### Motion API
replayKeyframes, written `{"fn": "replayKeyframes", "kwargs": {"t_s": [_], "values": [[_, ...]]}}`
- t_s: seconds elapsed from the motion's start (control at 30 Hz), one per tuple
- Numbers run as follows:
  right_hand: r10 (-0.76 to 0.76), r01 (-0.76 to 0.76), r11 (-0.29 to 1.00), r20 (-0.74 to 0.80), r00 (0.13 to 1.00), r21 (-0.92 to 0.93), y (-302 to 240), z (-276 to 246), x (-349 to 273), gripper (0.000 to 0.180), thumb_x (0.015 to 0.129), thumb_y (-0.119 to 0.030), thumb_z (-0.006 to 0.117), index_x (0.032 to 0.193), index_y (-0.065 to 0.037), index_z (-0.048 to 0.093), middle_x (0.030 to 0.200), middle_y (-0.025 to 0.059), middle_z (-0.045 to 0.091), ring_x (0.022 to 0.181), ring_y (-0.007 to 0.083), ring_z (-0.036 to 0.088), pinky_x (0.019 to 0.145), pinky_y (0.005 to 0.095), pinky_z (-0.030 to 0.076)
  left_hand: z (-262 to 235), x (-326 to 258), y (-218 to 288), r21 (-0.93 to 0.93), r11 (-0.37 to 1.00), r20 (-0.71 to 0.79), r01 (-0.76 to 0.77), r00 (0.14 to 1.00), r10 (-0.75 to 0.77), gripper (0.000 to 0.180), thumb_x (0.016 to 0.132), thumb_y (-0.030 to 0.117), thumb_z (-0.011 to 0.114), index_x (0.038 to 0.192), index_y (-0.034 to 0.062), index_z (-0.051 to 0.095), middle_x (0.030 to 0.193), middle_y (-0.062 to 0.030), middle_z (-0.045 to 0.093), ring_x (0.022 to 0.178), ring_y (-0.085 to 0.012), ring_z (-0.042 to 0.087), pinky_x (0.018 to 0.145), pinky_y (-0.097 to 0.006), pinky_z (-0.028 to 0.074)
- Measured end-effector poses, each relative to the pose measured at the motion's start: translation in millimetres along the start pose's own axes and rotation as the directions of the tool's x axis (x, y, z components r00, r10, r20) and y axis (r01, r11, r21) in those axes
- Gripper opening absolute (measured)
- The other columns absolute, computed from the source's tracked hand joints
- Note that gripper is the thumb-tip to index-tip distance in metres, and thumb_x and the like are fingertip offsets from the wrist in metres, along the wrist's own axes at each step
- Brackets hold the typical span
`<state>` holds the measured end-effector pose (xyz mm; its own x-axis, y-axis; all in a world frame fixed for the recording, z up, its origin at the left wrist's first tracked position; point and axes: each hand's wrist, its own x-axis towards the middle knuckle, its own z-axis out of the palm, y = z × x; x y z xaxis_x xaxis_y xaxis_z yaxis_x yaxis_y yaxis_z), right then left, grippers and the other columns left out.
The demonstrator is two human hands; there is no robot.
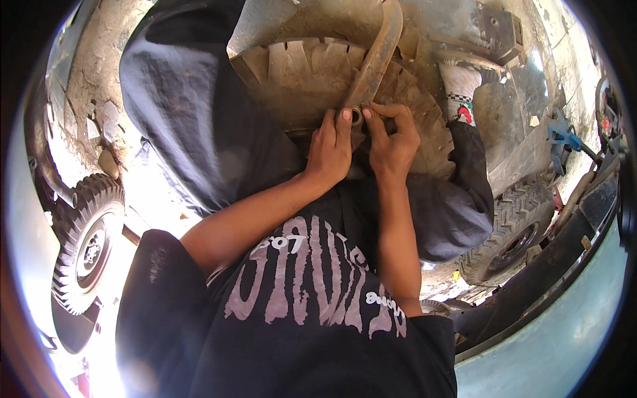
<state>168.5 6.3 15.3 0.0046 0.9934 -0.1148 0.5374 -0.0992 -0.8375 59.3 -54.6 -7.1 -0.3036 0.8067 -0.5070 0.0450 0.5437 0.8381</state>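
Note:
A rusty curved metal bar (379,50) lies across a large, dusty knobby tyre (298,73) between my knees. My left hand (330,147) and my right hand (393,142) meet at the bar's lower end (356,117), where a round eye or bush shows. Fingers of both hands pinch that end from either side. My thumbs press beside the hole. The tyre's lower part is hidden behind my hands and my dark trousers.
A small wheel with a knobby tyre (86,249) stands at the left. Another treaded tyre (514,229) lies at the right beside a long dark beam (564,245). A blue tool (564,136) and a metal bracket (497,30) lie on the dusty concrete floor.

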Motion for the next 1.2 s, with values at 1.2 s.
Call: {"fn": "replayKeyframes", "kwargs": {"t_s": [1.2], "values": [[-0.084, 0.088, 0.995, 0.092, 0.992, -0.046, 5.7, -2.6, 21.3, 0.017, 0.081, -0.015, 0.091, 0.094, -0.008, 0.082, 0.09, 0.0102, 0.068, 0.084, 0.0292, 0.069, 0.076, 0.0403, 0.054, -3.5, 9.2, 7.4, -0.011, 0.998, 0.036, 0.067, 0.997, -0.067, 0.058, 0.115, 0.052, 0.039, 0.118, -0.004, 0.056, 0.104, -0.0382, 0.068, 0.105, -0.0605, 0.062, 0.088, -0.061, 0.048]]}}
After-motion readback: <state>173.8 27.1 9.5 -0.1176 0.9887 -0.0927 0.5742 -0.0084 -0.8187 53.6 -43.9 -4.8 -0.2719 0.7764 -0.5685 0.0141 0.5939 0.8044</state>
